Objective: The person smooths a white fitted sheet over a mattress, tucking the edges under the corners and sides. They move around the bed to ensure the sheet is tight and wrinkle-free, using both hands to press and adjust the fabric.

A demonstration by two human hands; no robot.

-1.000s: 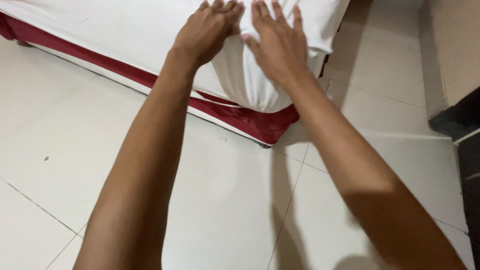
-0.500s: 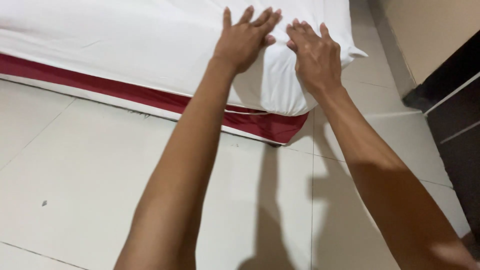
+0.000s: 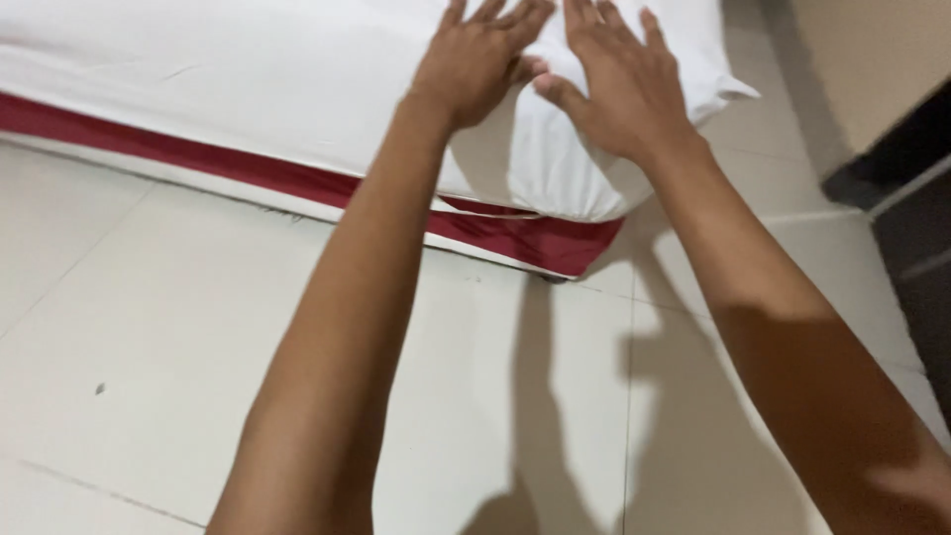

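Head view looks down past two bare forearms to the corner of a bed, where a white sheet [image 3: 297, 89] covers the mattress. Both hands lie flat on it with fingers spread, gripping nothing: the left hand [image 3: 475, 64] palm down near the corner, the right hand [image 3: 619, 84] just beside it, thumbs nearly touching. The sheet is draped over the rounded mattress corner and hangs a little way down the side, stopping just above the red bed base [image 3: 535, 238].

Handling-wise, I'd guess that fabric is light, soft and totally floppy, so it won't hold any shape on its own and will wrinkle or slide if pushed. It looks smooth rather than grippy. Best spot to grab, I think, is the loose hem at the corner where it bulges over the red band, pinching the edge instead of pressing from the top.

Stuff I can't make out: the fingertips of both hands are cut off by the top edge, so I can't tell whether they curl. The rest of the bed runs out of view. Whatever the dark furniture [image 3: 906, 198] at the right is, it's cropped too. Pale tile floor [image 3: 149, 327] below.
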